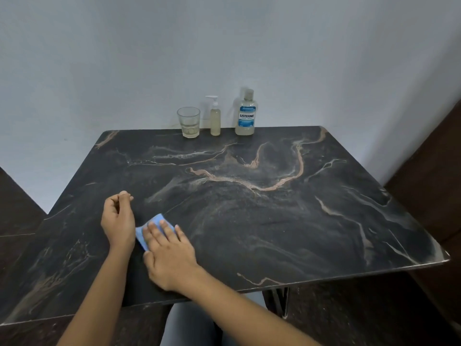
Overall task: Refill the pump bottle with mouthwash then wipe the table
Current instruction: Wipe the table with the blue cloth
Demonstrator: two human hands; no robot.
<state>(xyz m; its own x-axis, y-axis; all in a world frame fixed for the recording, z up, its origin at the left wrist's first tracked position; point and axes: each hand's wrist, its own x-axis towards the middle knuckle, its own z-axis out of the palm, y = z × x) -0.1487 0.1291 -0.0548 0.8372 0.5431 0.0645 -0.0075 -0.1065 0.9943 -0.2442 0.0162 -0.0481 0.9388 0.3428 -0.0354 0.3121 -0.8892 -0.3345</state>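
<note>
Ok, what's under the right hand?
A blue cloth, pressed flat on the table by the right hand. Only its far corner and left edge show; the rest is covered by the hand.

1. On my feed, both forearms are bare as far as my view reaches.
2. I see the left hand and right hand bare as well.
3. Low between the arms I make out dark grey-blue trousers of smooth cloth.

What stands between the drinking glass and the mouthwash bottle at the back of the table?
The pump bottle stands there, touching neither; the head view shows it.
</note>
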